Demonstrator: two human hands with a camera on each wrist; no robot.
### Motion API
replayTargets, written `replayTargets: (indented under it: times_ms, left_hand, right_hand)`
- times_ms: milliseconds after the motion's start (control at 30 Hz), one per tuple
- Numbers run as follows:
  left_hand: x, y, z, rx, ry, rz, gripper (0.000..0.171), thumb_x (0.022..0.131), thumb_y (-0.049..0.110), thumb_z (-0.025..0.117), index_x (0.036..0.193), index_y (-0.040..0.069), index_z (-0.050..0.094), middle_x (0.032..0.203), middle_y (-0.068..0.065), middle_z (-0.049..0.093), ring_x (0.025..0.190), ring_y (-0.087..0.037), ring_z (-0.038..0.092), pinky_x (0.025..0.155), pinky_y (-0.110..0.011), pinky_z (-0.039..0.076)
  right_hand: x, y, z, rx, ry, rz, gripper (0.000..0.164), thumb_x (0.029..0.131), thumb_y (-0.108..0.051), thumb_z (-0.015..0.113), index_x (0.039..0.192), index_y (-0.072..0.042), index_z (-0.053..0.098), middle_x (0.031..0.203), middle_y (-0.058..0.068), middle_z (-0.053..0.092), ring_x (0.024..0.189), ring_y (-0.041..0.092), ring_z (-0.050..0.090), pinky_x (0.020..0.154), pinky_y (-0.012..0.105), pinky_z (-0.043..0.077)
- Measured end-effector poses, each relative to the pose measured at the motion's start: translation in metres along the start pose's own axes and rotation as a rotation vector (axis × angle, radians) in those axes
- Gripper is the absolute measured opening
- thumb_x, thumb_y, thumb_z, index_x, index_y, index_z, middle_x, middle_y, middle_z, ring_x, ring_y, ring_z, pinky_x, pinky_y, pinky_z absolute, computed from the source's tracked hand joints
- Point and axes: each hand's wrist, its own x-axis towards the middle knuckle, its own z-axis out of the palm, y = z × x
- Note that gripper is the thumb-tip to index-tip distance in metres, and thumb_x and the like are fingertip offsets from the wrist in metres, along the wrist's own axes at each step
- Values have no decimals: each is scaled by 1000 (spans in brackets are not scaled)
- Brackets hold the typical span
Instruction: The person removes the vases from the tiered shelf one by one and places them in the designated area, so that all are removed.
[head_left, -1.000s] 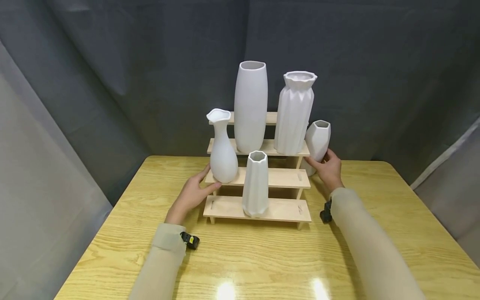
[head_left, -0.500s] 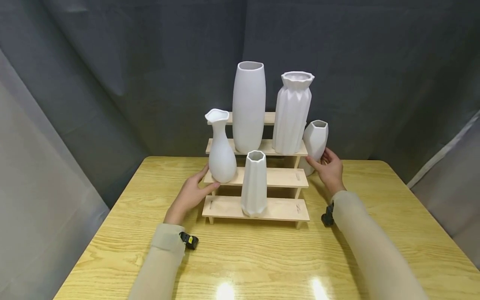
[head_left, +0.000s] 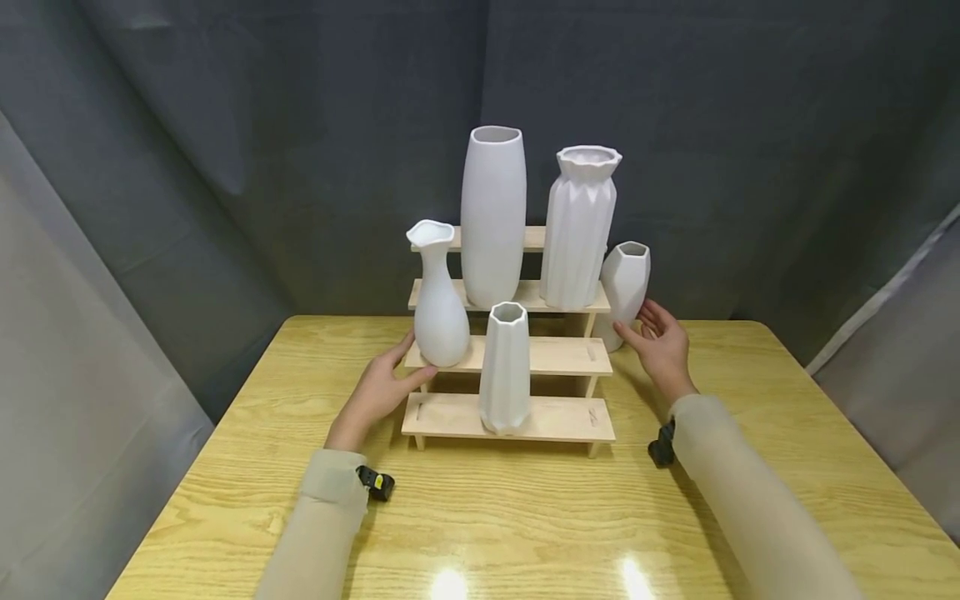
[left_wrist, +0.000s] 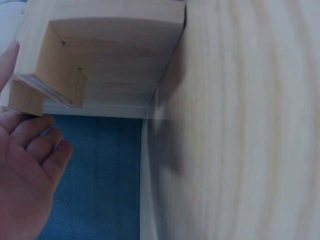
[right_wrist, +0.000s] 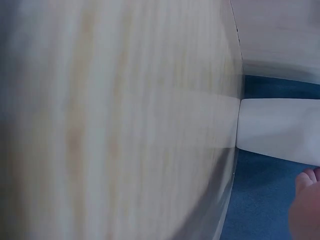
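A pale wooden tiered stand [head_left: 566,418] carries several white vases. At its left side, my left hand [head_left: 378,388] grips the second step's end, thumb at the front edge. The left wrist view shows its curled fingers [left_wrist: 42,136] against the stand's underside. Just above that hand stands a wavy-rimmed bottle vase [head_left: 441,321]. On the table right of the stand, a faceted vase [head_left: 627,279] stands upright, its lower part also in the right wrist view. Beside it is my right hand [head_left: 662,350], fingers loosely bent, thumb near the vase's lower side; contact is hard to tell.
On the third step are a tall smooth vase [head_left: 492,221] and a pleated vase [head_left: 579,233] with a flared rim. A fluted tapered vase [head_left: 505,371] is on the lowest step. The wood-grain table [head_left: 525,517] ends at a dark curtain [head_left: 300,150].
My right hand has eased slightly right and toward me from the faceted vase, which keeps its place by the stand. The left hand stays put. The whole view has shifted a little.
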Motion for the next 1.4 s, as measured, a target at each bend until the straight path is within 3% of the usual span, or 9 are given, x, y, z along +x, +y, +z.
replayTargets:
  times_ms: [333,633,1100,1400]
  left_hand:
    - [2,-2,-2,12,-2,4,95,81,70,66,157,30,25,159,-4,28,142,-34,31,111,-59,30]
    - [2,-2,-1,8,-3,-3,94,81,69,66,157,32,25,159,-2,29,142,-33,31,111,-59,29]
    - [2,-1,-1,6,-9,-3,93,81,69,66,157,32,25,159,-2,28,142,-33,31,111,-59,30]
    - [1,-2,-1,11,-11,4,94,81,69,66,157,31,25,159,-4,27,142,-35,31,110,-59,31]
  right_hand:
    - [-19,-26,-3,94,-8,3,80,83,-12,81,149,3,38,146,28,43,136,37,40,113,43,33]
    - [-24,-15,-5,36,12,-14,79,84,-24,82,149,-5,42,147,16,47,135,26,44,111,33,36]
    - [-49,-36,-11,70,-46,-39,74,86,-16,79,148,1,42,145,23,46,134,35,44,110,43,37]
    - [-57,-27,-14,92,-38,-34,73,85,-20,81,147,-5,45,144,16,51,131,30,48,105,28,42]
